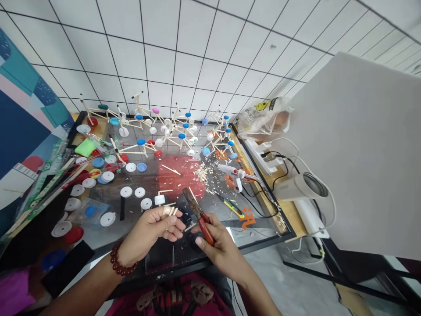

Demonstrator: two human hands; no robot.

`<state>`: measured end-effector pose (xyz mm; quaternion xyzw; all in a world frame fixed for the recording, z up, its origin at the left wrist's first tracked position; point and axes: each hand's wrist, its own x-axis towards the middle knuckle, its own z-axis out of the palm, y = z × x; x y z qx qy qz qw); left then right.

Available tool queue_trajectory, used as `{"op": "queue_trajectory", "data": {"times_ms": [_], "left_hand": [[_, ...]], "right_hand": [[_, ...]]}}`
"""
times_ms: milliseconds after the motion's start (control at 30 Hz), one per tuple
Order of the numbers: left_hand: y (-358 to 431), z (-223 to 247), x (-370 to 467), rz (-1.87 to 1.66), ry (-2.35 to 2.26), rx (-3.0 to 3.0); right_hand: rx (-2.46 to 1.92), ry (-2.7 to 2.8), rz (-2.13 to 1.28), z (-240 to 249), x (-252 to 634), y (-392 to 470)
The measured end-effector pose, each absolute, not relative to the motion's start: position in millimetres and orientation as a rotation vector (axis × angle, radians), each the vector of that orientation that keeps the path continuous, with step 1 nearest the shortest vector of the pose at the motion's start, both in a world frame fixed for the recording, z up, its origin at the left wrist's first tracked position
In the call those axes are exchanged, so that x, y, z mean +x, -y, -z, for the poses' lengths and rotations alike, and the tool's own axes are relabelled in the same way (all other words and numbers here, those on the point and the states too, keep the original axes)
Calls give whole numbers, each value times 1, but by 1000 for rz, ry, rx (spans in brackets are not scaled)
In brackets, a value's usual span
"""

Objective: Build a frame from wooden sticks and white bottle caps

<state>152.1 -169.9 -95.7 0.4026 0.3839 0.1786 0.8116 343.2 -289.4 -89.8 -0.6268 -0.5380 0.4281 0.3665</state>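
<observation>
Right hand (217,245): closed on red-handled pliers (197,210), jaws over a thin wooden stick (190,226). Left hand (154,230): pinching that stick above the desk (263,239). Steady the stick; cut squarely.

Red-handled pliers (198,213) tilted, jaws up-left over table; short wooden stick (190,227) pale, level, just beside.

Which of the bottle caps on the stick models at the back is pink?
The pink cap is the one high on the middle stick model. The other caps on the models are blue, white, red or teal.
</observation>
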Motion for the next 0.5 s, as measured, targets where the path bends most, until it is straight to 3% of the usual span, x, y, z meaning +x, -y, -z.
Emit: {"op": "queue_trajectory", "data": {"times_ms": [500], "left_hand": [[170, 107, 150, -517, -937, 1062]], "right_hand": [[-1562, 1489, -1248, 83, 335, 299]]}}
